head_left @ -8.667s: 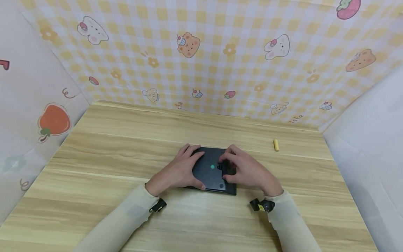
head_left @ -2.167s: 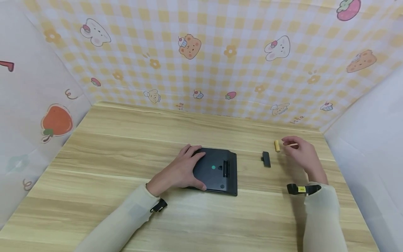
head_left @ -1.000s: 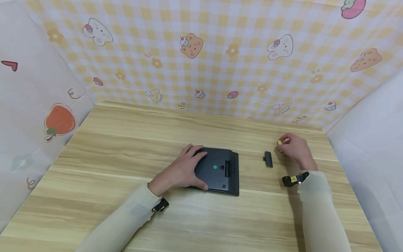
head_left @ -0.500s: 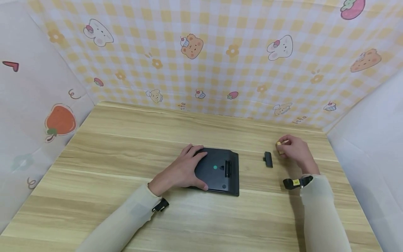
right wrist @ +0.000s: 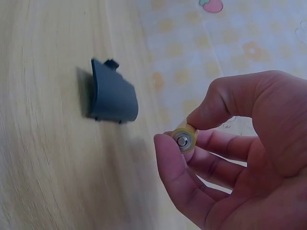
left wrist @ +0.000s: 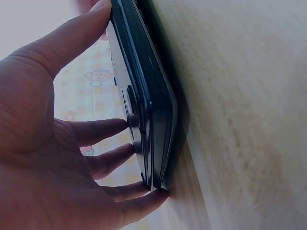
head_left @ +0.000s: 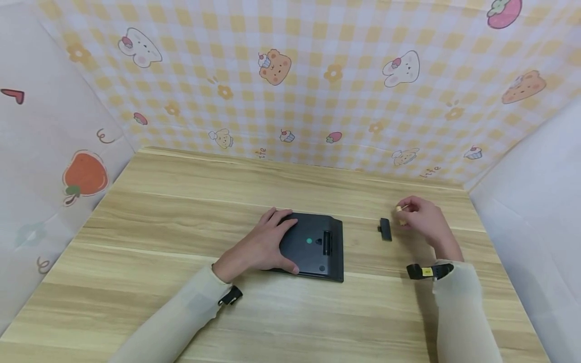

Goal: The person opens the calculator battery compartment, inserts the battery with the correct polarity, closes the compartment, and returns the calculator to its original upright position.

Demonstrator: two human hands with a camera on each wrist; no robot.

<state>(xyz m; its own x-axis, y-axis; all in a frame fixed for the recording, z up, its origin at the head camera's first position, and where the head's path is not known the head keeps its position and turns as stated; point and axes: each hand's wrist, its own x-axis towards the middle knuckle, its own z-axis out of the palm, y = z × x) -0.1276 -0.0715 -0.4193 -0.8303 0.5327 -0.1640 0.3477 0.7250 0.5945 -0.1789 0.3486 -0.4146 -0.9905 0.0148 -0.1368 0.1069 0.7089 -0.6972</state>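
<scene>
At the far left, a white wall sheet [head_left: 36, 201] bearing a red strawberry print [head_left: 84, 173] borders the wooden desk [head_left: 181, 201]. Your left sleeve [head_left: 181, 307] reaches in from the near edge, with a small black camera [head_left: 230, 295] at the wrist. Your left hand [head_left: 265, 244] is spread wide over the left part of the black device [head_left: 301, 257] and holds it: the thumb lies at the near edge, the fingertips toward the far edge. The device lies flat on the desk. Its upper face carries a green dot [head_left: 309, 241] and, to the right of that, an uncovered battery slot [head_left: 327, 243]; you cannot tell whether the slot holds anything. Right of the device, and apart from it, the small black cover [head_left: 385, 230] lies on the desk with its tab toward the device. Just beyond the cover is the yellow battery [right wrist: 183, 141]. Your right hand [head_left: 424, 217] pinches it between thumb and fingers, nearly closed, with one metal end exposed.
</scene>
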